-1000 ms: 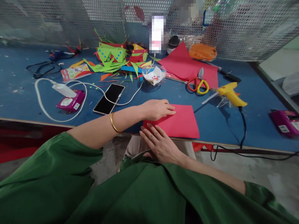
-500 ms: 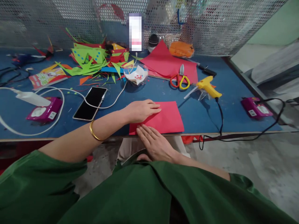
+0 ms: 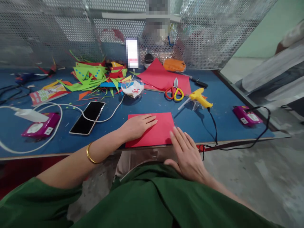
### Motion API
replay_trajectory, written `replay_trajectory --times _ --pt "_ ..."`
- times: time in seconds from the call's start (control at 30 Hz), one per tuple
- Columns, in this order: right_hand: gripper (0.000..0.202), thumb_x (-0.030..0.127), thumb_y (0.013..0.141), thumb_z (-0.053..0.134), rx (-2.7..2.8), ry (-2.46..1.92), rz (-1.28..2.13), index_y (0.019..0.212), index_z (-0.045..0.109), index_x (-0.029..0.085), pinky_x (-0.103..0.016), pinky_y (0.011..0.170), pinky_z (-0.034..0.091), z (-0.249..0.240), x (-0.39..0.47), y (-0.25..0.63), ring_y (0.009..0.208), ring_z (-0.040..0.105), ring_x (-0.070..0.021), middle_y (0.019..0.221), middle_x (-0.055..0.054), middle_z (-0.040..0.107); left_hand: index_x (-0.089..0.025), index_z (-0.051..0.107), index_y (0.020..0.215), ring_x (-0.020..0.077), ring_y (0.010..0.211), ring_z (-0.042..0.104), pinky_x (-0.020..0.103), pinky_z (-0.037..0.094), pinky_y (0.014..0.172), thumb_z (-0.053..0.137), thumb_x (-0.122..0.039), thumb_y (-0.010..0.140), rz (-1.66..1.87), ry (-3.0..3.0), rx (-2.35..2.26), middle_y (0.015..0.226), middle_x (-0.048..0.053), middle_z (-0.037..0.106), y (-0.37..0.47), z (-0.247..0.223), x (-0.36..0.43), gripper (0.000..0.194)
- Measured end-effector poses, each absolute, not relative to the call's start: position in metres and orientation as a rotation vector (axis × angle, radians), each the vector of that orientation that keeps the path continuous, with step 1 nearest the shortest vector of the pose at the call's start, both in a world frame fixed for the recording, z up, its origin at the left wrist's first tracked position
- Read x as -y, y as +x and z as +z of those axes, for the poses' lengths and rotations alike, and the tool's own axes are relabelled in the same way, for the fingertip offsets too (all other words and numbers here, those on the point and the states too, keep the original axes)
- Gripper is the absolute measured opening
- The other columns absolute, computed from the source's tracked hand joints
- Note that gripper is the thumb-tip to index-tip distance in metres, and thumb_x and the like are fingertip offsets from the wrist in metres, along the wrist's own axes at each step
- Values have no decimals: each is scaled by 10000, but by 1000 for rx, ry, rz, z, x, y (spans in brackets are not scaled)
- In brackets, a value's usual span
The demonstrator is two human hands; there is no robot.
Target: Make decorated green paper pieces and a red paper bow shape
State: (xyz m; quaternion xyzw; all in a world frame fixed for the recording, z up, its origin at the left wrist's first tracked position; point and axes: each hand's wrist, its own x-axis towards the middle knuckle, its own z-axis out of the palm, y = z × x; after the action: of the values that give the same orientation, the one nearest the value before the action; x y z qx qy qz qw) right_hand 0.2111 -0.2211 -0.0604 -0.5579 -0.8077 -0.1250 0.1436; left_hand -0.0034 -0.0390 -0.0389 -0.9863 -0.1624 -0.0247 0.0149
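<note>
A rectangle of red paper point(image 3: 159, 131) lies flat along the front edge of the blue table. My left hand point(image 3: 137, 127) rests flat across its left half, fingers stretched toward the right. At the paper's near right corner is my right hand point(image 3: 186, 150), its fingers extended and the thumb apart, with the fingertips on or just beside the paper's edge. Neither hand grips anything. Beyond the paper are scissors point(image 3: 175, 91) with one red and one yellow handle, and a yellow glue gun point(image 3: 200, 97).
Larger red sheets point(image 3: 156, 76) lie at the back, near a bowl point(image 3: 133, 89) with paper bits. Green, red and orange scraps point(image 3: 87, 76) cover the back left. A black phone point(image 3: 87, 117), a white cable and purple power sockets point(image 3: 41, 125), point(image 3: 247, 115) flank the work area.
My right hand has slid rightward along the paper's near edge, from its left part to the right corner. My left hand stays on the paper. The camera view has tilted up slightly.
</note>
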Motion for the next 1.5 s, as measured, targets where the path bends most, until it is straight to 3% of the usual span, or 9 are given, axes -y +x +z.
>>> replay_trajectory --times 0.23,0.3,0.4,0.67,0.87,1.03,1.2,1.4,1.5 --pt "971 766 919 315 2518 -1528 -168 1472 452 -21 -518 1138 391 -67 185 202 1444 405 -386 1546 -272 431 -98 532 1434 247 1411 485 395 397 1149 368 -125 1003 11 -3042 692 1511 149 525 -1 -29 67 462" --pt "961 751 925 336 2516 -1510 -184 1475 444 -30 -521 1144 382 -73 186 202 1451 391 -393 1555 -281 412 -91 517 1446 253 1407 490 389 368 1169 361 -283 1046 -49 -3050 726 1506 161 528 -2 -32 94 470" --pt "955 732 931 355 2481 -1510 -224 1464 443 -56 -527 1157 360 -78 189 201 1452 385 -403 1547 -303 410 -30 439 1490 307 1453 419 413 325 1194 316 -653 992 -203 -3008 900 1554 201 451 -5 -44 134 808" --pt "1013 705 938 384 2481 -1526 -354 1537 241 -100 -551 1202 271 -80 207 220 1496 296 -409 1565 -344 345 -13 351 1531 306 1520 284 441 236 1232 252 -704 970 -239 -2949 939 1629 178 321 -17 -63 156 895" --pt "917 619 991 345 2398 -1632 -380 1583 130 -47 -550 1169 328 -82 223 242 1492 319 -388 1549 -326 392 17 458 1461 328 1430 450 475 383 1156 326 -532 1034 -332 -2795 1050 1535 226 465 -55 -64 162 708" --pt "675 495 1015 419 2320 -1523 -394 1501 413 27 -514 1133 383 -72 208 233 1423 448 -338 1470 -245 542 -130 685 1231 273 1189 678 434 524 1013 475 -228 1021 -535 -2676 940 1277 112 719 -70 -58 152 313" --pt "383 403 1014 492 2357 -1268 -357 1244 683 164 -418 1088 441 -65 179 204 1216 634 -242 1258 -77 734 -138 746 1025 221 953 763 379 595 866 415 -200 1044 -635 -2603 709 1038 62 804 -68 -44 137 338" --pt "225 242 1020 504 2215 -1161 -409 1020 726 211 -388 1058 429 -39 145 181 986 706 -184 977 -27 796 -166 739 888 172 802 758 353 572 884 455 -120 1007 -764 -2527 663 884 37 806 -58 -6 107 311" --pt "282 259 1033 474 2193 -1156 -372 911 722 206 -400 1064 403 1 118 190 868 715 -167 868 -24 784 -177 746 937 178 828 755 395 520 995 536 -216 1000 -879 -2514 707 881 38 805 -49 34 73 223"
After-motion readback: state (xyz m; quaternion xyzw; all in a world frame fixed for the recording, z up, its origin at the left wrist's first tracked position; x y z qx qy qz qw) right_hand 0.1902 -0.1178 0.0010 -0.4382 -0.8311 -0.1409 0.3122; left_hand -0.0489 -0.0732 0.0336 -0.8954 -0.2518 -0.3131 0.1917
